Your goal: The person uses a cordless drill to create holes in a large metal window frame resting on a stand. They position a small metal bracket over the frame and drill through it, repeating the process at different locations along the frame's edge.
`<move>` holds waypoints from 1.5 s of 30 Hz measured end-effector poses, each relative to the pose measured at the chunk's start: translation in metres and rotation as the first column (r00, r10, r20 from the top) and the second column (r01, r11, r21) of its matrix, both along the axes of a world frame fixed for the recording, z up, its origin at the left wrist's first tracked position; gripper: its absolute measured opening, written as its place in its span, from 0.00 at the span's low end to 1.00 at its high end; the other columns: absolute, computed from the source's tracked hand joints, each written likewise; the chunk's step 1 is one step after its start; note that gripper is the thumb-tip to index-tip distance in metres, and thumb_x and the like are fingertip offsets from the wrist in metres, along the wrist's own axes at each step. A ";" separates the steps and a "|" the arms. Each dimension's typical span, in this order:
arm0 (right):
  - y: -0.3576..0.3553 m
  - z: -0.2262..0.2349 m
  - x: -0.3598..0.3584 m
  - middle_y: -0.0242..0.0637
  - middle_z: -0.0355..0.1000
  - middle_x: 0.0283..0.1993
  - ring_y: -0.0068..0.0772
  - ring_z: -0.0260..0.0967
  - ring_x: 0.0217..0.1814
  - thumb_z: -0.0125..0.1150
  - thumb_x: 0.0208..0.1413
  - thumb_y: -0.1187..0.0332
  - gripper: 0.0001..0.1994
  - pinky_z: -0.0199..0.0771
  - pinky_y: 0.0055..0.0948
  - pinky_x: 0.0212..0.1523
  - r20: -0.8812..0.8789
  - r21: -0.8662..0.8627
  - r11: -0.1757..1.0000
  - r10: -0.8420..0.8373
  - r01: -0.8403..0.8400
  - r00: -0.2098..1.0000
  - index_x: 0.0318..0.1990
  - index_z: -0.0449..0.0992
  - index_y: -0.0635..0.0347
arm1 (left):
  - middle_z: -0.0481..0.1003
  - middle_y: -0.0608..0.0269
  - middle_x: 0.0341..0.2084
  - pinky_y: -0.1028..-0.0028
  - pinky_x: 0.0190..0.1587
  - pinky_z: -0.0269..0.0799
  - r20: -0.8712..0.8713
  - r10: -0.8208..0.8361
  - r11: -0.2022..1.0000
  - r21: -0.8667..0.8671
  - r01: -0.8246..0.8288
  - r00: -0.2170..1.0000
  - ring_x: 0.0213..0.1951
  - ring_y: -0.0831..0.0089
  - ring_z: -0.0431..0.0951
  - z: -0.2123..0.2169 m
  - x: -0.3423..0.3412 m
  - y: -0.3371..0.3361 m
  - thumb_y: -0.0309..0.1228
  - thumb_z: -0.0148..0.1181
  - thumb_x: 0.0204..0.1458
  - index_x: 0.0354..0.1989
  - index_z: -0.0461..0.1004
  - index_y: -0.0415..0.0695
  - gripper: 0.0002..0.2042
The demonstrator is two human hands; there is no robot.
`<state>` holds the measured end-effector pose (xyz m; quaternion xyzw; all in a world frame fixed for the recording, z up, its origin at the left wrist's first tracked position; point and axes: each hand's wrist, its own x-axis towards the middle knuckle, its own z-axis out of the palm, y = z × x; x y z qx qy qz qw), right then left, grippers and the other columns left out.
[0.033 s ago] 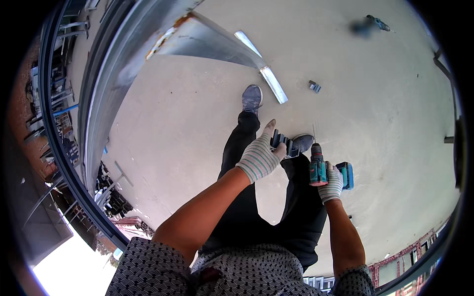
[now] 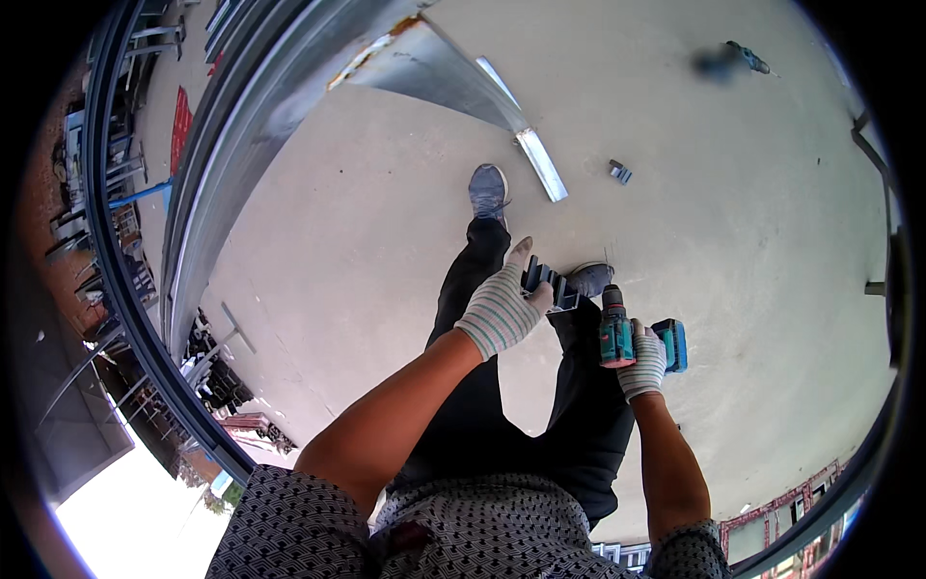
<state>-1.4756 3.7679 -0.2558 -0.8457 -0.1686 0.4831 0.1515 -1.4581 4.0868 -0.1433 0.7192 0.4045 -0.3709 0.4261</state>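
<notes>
My left hand (image 2: 500,309), in a white striped knit glove, grips a short dark grey piece of stepped metal profile (image 2: 552,286) between thumb and fingers. To its right, my right hand (image 2: 644,365), gloved the same way, is wrapped round the handle of a teal cordless drill (image 2: 617,333). The drill's thin bit points away from me, and its blue battery shows to the right of the glove. Profile piece and drill are apart, both held above my legs and the shoe on the right.
Long grey metal beams (image 2: 227,145) stretch along the left. A shiny metal strip (image 2: 542,164) extends beyond my feet, with a similar small profile piece (image 2: 619,172) on the floor to its right. Another power tool (image 2: 749,58) lies at the far right.
The view has shifted slightly: the beams appear farther right, and a red patch now shows beside them. Both hands keep their hold, with the drill marginally lower and left in the picture.
</notes>
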 end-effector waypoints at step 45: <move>0.333 0.237 0.056 0.38 0.78 0.50 0.41 0.77 0.47 0.60 0.69 0.63 0.09 0.81 0.49 0.51 -0.904 -0.340 0.793 -0.424 0.505 0.057 0.51 0.76 0.54 | 0.76 0.61 0.24 0.72 0.36 0.73 0.785 0.562 -0.361 0.516 -0.777 0.260 0.26 0.73 0.71 0.412 -0.249 0.154 0.40 0.73 0.53 0.35 0.72 0.37 0.19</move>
